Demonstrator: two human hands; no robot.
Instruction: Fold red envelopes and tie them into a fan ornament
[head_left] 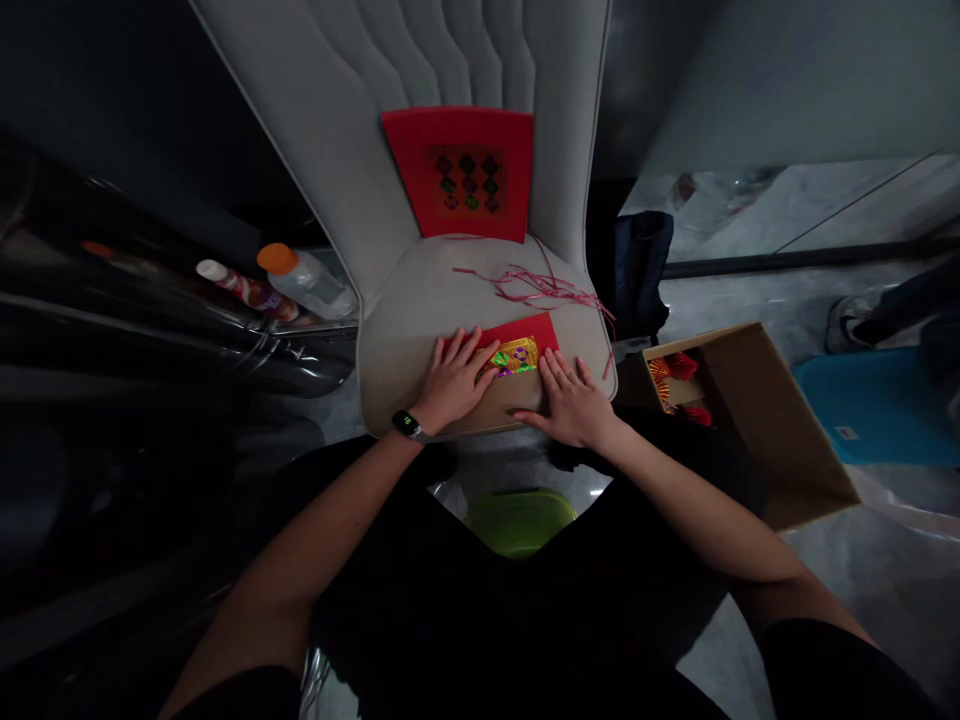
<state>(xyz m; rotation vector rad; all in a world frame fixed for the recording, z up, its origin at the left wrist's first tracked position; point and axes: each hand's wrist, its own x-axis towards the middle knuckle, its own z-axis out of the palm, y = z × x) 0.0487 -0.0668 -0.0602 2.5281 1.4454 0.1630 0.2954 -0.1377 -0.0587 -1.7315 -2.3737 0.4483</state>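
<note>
Both my hands lie flat on a red paper packet (pixel 525 333) that rests on the seat of a pale grey padded chair (pixel 420 300). A gold and multicoloured foil piece (pixel 516 355) lies on the packet, between my hands. My left hand (pixel 454 380), with a black wristband (pixel 407 425) on its wrist, has its fingertips spread beside the foil. My right hand (pixel 570 402) presses on the packet's lower right part, fingers apart. The packet's lower part is hidden under my hands. Thin pink-red strings (pixel 536 285) lie loose on the seat above the packet.
A red square board (pixel 457 170) with a dark pattern leans on the chair back. At right, an open cardboard box (pixel 757 415) holds red and gold decorations. A bottle with an orange cap (pixel 304 282) stands left of the chair, and a green plastic stool (pixel 519 520) sits below.
</note>
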